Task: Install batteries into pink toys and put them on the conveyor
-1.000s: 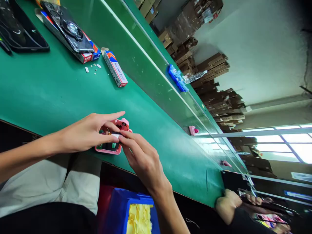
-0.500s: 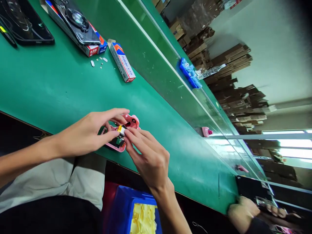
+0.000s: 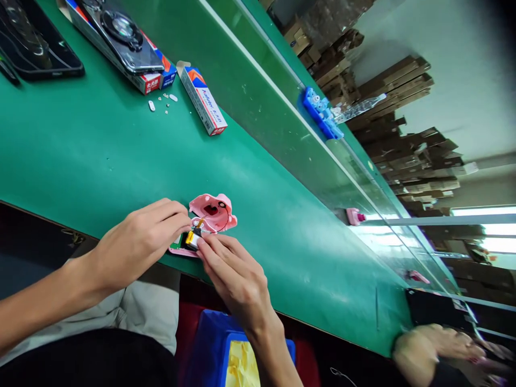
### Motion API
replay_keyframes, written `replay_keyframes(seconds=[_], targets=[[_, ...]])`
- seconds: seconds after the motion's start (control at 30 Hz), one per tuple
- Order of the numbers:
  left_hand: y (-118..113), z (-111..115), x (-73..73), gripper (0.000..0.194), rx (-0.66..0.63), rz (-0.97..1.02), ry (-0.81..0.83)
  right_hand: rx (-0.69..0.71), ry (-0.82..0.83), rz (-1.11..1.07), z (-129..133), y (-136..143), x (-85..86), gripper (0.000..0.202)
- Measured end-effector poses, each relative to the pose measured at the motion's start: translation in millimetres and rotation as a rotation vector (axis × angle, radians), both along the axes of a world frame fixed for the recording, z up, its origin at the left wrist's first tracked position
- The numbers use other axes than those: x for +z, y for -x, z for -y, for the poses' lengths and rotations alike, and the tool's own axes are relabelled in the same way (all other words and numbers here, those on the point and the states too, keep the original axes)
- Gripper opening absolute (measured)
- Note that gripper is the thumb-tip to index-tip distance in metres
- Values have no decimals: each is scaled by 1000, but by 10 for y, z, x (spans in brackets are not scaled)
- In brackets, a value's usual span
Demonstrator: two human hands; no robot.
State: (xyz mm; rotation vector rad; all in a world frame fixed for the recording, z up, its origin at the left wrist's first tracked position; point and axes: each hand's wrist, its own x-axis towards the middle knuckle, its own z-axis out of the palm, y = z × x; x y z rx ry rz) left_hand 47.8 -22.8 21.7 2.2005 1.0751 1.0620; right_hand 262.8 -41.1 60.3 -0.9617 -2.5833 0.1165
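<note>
Near the front edge of the bench lies an opened pink plastic case (image 3: pixel 216 214), its animal-shaped half turned up beyond the other half. Inside the near half show part of a green circuit board (image 3: pixel 176 243) and a small silver battery (image 3: pixel 194 241) with yellow tape. Thin wires run between the two halves. My right hand (image 3: pixel 237 282) grips the battery's right end with thumb and fingertips. Over the left side of the case, my left hand (image 3: pixel 147 236) has its fingers pressed together; whatever is between its fingertips is hidden.
Glue boxes (image 3: pixel 203 102), a phone (image 3: pixel 124 40), and small white bits (image 3: pixel 151 106) lie far left. A clear ledge (image 3: pixel 278 102) runs behind, with a blue toy-like piece (image 3: pixel 322 114) beyond it. Below the bench stands a blue bin (image 3: pixel 226 344). A co-worker's arm (image 3: pixel 419 349) is lower right.
My left hand has drawn back left and its spread fingers have closed together. The battery sits lower and tilted in my right fingers. More of the pink case's upper half shows.
</note>
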Motion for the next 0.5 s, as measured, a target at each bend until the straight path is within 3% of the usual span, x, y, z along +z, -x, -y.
replay_keyframes(seconds=[0.2,0.33,0.5], targets=[[12,49,5,27,-58,-149,-125,56,-22,88,-23,-44,4,33],[54,73,17,36,-92,-246,-185,43,-61,171,15,-11,25,29],[87,51,26,33,-121,-277,-236,-78,-144,124,81,3,-98,36]])
